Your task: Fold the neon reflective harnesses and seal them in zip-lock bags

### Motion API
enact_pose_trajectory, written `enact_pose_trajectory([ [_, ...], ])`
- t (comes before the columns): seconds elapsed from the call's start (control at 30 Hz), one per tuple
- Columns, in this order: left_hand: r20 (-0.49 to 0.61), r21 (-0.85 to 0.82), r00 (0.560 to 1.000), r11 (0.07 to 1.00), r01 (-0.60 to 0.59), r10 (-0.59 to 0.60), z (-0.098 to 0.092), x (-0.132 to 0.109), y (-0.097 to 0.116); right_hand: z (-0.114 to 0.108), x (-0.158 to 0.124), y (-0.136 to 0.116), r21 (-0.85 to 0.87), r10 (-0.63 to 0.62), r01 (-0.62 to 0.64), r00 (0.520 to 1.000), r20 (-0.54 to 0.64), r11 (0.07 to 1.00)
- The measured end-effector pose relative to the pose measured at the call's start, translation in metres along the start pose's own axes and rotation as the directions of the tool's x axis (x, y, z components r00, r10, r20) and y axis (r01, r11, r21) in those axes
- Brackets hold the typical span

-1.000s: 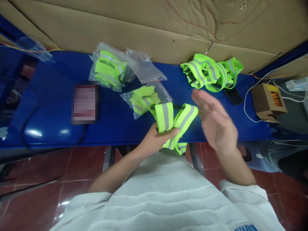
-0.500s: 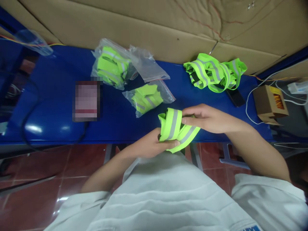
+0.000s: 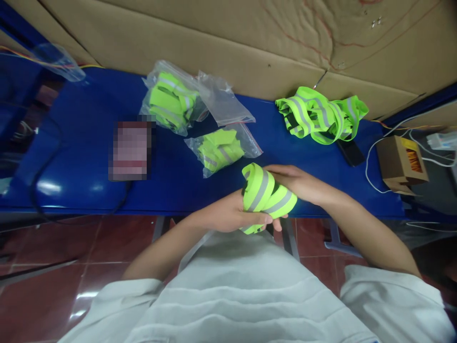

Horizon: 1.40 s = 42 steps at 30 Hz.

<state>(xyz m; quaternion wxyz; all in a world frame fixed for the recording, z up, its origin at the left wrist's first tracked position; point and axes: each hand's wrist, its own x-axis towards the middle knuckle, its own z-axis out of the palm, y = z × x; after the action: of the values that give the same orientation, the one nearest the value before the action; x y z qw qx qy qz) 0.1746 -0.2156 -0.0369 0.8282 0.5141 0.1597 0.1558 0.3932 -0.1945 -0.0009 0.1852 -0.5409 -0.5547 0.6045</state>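
A folded neon-yellow strap (image 3: 262,190) with a grey reflective stripe is held at the table's front edge. My left hand (image 3: 232,213) grips it from the left and below, thumb across its lower part. On the right side, my right hand (image 3: 294,182) is wrapped against the strap's back, its fingers mostly hidden behind it. Just beyond lies a clear bag with a yellow strap (image 3: 221,148). A second bagged strap (image 3: 171,102) sits farther back, beside a flat clear bag (image 3: 228,105). Loose yellow straps (image 3: 317,114) form a pile at the back right.
On the blue table (image 3: 82,147) are a pixelated box-like item (image 3: 130,150) at the left and a dark phone (image 3: 352,151) beside the strap pile. An open cardboard box (image 3: 402,157) and white cables stand at the right. A clear plastic cup (image 3: 59,62) lies back left.
The held strap has been folded into a more compact bundle. My right hand has moved from its upper edge to behind it. The view has shifted slightly.
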Motion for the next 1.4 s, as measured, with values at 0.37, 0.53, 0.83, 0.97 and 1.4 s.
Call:
enact_pose_trajectory([
  [0.37, -0.033, 0.186, 0.999, 0.982, -0.023, 0.029, -0.005, -0.001, -0.002, 0.02, -0.026, -0.009, -0.35, -0.306, 0.332, 0.943, 0.129, 0.876],
  [0.53, -0.079, -0.053, 0.997, 0.999, 0.011, -0.015, -0.002, 0.001, -0.009, 0.026, -0.027, -0.008, -0.358, -0.441, 0.393, 0.896, -0.058, 0.847],
  [0.83, -0.073, 0.023, 0.994, 0.996, 0.084, -0.082, -0.002, -0.001, -0.009, 0.01, -0.022, -0.01, 0.044, -0.197, 0.207, 0.967, -0.163, 0.977],
  [0.97, 0.01, 0.208, 0.999, 0.977, -0.037, 0.036, -0.005, -0.001, -0.01, 0.005, -0.021, -0.005, 0.087, -0.117, 0.115, 0.993, 0.02, 0.99],
  [1.4, 0.002, 0.351, 0.995, 0.932, -0.092, 0.097, -0.01, -0.009, -0.003, 0.022, -0.022, 0.002, -0.538, -0.431, 0.45, 0.886, 0.171, 0.712],
])
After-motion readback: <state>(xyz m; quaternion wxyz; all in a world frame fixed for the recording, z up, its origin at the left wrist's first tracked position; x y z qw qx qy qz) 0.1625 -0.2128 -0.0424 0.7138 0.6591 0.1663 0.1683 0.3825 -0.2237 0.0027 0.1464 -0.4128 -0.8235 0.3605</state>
